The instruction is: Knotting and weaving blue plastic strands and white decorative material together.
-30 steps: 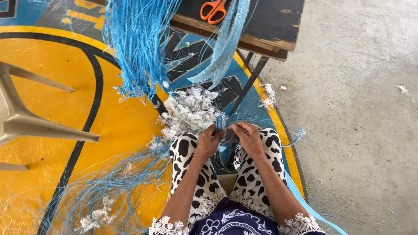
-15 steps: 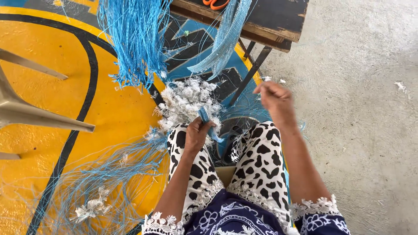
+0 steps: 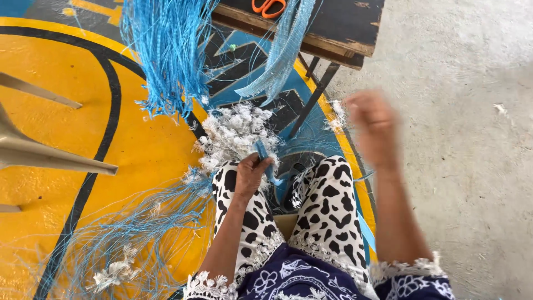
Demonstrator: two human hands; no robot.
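Observation:
My left hand [image 3: 250,173] rests on my left knee, closed around a short flat blue piece [image 3: 262,151] that sticks up from the fist toward a heap of white tufts [image 3: 236,129]. My right hand [image 3: 371,125] is raised above my right knee and badly blurred, so its grip cannot be made out. A thick hank of blue net line [image 3: 166,53] hangs from above in front of me. Beside it hangs a paler blue mesh strip [image 3: 283,50]. My patterned black-and-white trousers [image 3: 327,205] fill the lower middle.
Orange-handled scissors [image 3: 268,5] lie on a dark wooden table [image 3: 333,25] ahead. Beige chair legs [image 3: 50,158] reach in from the left. Loose blue line [image 3: 130,230] with white tufts [image 3: 111,273] spreads over the yellow painted floor. Grey concrete [image 3: 461,166] lies to the right.
Both hands were together at my lap a second ago. My right hand has since swung up and out to the right, while my left hand stayed on the knee holding the blue piece.

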